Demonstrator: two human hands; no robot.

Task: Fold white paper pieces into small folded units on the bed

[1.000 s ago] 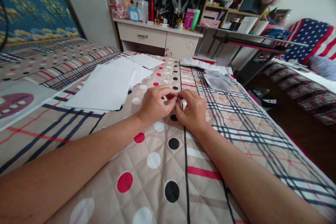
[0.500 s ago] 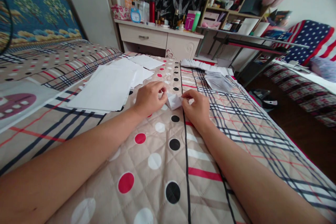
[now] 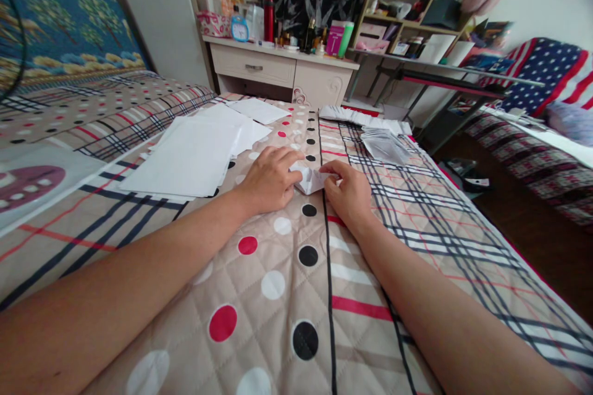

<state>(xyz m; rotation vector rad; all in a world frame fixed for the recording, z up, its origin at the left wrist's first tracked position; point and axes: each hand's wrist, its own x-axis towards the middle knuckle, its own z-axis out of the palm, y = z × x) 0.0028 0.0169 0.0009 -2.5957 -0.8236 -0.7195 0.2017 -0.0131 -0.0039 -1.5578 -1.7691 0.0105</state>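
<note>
A small piece of folded white paper [image 3: 311, 180] is between my two hands, low over the patterned bedspread [image 3: 278, 253]. My left hand [image 3: 273, 180] has its thumb and fingers closed on the paper's left side. On the right side, my right hand [image 3: 348, 191] pinches the paper between thumb and curled forefinger. The paper shows creases and slanted faces; its outer ends are partly hidden by my fingers. Left of my left hand lies a spread stack of white paper sheets [image 3: 189, 157].
Beyond my right hand lie a pile of folded papers [image 3: 385, 145] and a long row of folded white pieces [image 3: 364, 116]. A plastic bag [image 3: 41, 179] with a dark pink print is at the left. A white dresser [image 3: 259, 68] stands past the bed's far end.
My left hand has moved slightly right and closed onto the folded paper, which was partly free of it before. The paper has turned a little; my right hand has barely shifted.
</note>
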